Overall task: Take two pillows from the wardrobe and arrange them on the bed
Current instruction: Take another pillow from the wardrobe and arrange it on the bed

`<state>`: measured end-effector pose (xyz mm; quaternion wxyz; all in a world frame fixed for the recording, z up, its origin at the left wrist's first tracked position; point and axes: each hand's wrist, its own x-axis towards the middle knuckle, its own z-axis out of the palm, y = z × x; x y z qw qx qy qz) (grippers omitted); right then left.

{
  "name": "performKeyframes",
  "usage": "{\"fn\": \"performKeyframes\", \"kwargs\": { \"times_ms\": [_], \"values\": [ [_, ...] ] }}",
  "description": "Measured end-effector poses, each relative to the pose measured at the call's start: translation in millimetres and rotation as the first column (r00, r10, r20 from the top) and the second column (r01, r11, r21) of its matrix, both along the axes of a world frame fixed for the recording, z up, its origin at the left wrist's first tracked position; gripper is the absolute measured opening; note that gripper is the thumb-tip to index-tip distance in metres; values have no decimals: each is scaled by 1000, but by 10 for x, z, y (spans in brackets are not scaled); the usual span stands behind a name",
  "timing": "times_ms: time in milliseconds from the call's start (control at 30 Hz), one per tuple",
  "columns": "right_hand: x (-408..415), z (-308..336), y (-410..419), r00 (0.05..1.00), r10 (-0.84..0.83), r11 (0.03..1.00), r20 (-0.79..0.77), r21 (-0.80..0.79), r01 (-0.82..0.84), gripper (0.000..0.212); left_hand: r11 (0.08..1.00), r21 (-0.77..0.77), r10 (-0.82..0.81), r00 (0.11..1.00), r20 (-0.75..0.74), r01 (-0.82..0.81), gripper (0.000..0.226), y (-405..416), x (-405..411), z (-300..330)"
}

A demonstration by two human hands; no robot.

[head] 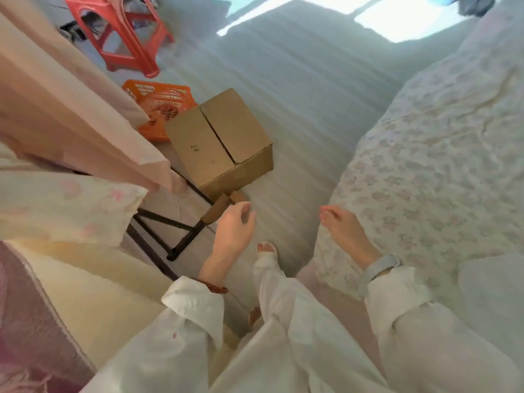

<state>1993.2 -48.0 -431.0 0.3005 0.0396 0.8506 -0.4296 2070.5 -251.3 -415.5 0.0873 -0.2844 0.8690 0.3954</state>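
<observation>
Both hands are free: the left hand point(235, 225) and right hand point(344, 231) hang with fingers loosely curled, holding nothing, over the floor point(297, 109) between the wardrobe side and the bed point(439, 154). Soft bedding at the left, cream with pink print point(68, 208), may be a pillow, though blur leaves that unsure. I judge the fetching step is in hand, with 0 of 2 pillows carried. Next, the person should turn left, reach in and grip 1. A box point(221, 143) stands ahead.
</observation>
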Motion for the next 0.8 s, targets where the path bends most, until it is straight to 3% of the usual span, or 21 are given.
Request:
{"fn": "performKeyframes", "kwargs": {
  "times_ms": [167, 300, 400, 633, 800],
  "values": [
    [-935, -29, -201, 994, -108, 993, -3, 38, 108, 29, 997, 17, -72, 997, -3, 72, 34, -227, -1047, 0],
    [-2062, 37, -383, 993, -117, 993, -30, -1, 117, 30, 996, 22, -83, 996, -23, 83, 34, -373, -2270, 71],
    [-2842, 169, -345, 986, -147, 989, -83, 1, 148, 30, 983, 21, -183, 982, -56, 184, 35, -282, -3219, 211],
    [-4185, 397, 76, 932, -345, 937, -113, 25, 349, 29, 910, 26, -408, 904, -124, 414, 35, 32, -5051, 413],
    [-5088, 380, 392, 834, -542, 834, -106, 51, 549, 28, 813, 43, -573, 812, -113, 580, 34, 417, -6315, 257]
  ]
}}
